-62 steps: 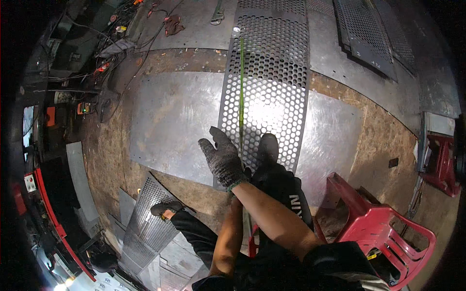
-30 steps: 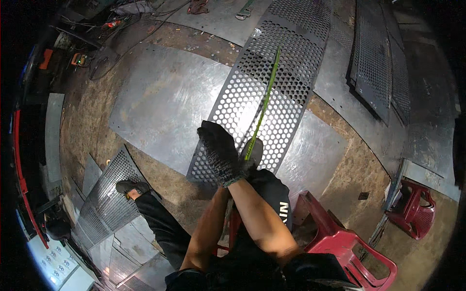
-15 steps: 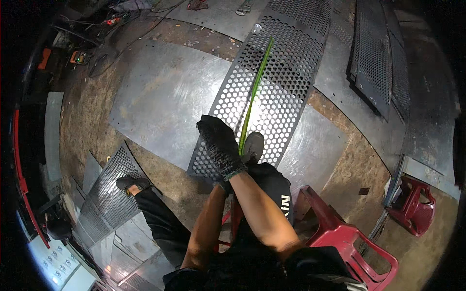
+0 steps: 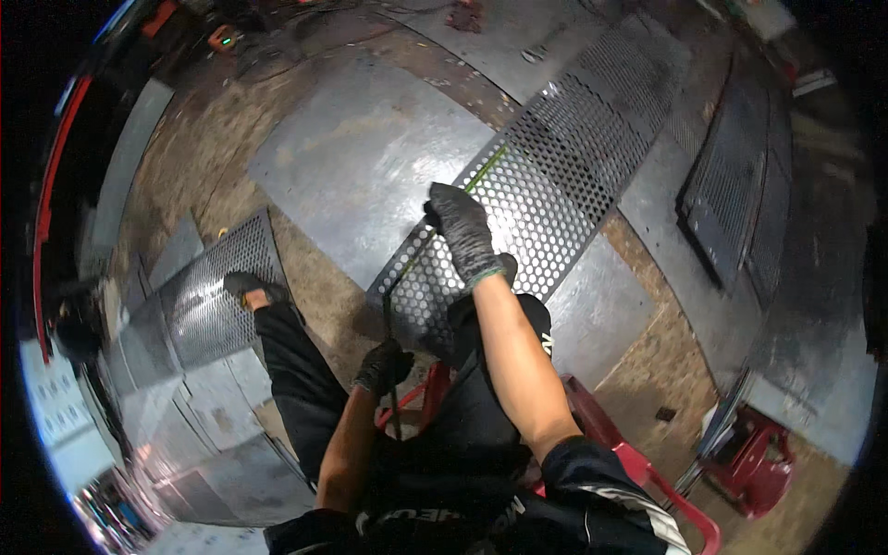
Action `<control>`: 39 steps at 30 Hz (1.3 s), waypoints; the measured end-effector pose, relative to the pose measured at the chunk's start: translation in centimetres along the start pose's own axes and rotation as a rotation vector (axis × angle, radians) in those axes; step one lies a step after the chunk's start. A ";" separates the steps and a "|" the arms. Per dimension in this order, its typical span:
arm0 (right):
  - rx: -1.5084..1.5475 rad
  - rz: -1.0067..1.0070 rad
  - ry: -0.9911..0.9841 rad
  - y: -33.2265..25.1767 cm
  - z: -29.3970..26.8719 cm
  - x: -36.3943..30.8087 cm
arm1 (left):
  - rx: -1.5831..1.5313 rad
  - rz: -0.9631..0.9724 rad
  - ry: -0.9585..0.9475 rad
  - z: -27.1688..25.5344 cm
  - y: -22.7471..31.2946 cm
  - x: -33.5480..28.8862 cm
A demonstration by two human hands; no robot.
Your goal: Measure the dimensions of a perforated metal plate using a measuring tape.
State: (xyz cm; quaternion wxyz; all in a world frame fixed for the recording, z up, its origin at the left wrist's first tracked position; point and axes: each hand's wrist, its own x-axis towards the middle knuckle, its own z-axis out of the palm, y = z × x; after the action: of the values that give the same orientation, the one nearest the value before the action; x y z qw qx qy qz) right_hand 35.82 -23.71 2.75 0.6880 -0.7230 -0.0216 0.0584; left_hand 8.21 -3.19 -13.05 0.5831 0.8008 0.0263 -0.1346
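Note:
A long thin green strip (image 4: 488,168) runs slantwise along the near left part of a perforated metal sheet (image 4: 555,199). My right hand (image 4: 461,231), in a dark knitted glove, is closed around the strip partway along it. My left hand (image 4: 382,368), gloved too, is lower and nearer my body. Its fingers are closed on a thin dark length (image 4: 388,319) that meets the strip's near end at a bend. Whether the two are one piece I cannot tell. My right shoe is mostly hidden behind the right forearm.
Plain flat metal sheets (image 4: 361,157) lie left of the perforated one. More perforated panels (image 4: 731,185) are stacked at the right, and another (image 4: 199,305) lies under my left shoe (image 4: 250,287). Red plastic chairs stand beneath me and at the lower right (image 4: 754,467).
My hands were together near the strip's near end; now they are apart. The right has gone forward along the strip, the left back toward me. The strip has shifted left and nearer.

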 end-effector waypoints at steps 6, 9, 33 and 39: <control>0.233 0.292 0.064 -0.6 2.5 -4.1 | -0.579 -0.811 0.074 -1.4 2.8 -5.4; -0.019 0.248 0.042 -0.4 2.7 -6.1 | -0.654 -0.798 0.034 -1.9 15.5 -6.7; -0.799 0.312 -0.523 -3.9 9.0 -21.9 | -0.680 -0.554 0.154 -3.1 2.5 -10.9; -0.824 0.289 -0.485 -5.3 8.0 -23.0 | -1.069 -0.353 0.589 -4.1 8.9 -10.6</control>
State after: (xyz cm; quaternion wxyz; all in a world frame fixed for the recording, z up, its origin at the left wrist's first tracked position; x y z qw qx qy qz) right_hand 12.37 -18.03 8.95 0.3054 -0.8959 -0.1019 0.3060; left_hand 0.49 -0.92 -1.05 0.8396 0.3863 0.3809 0.0289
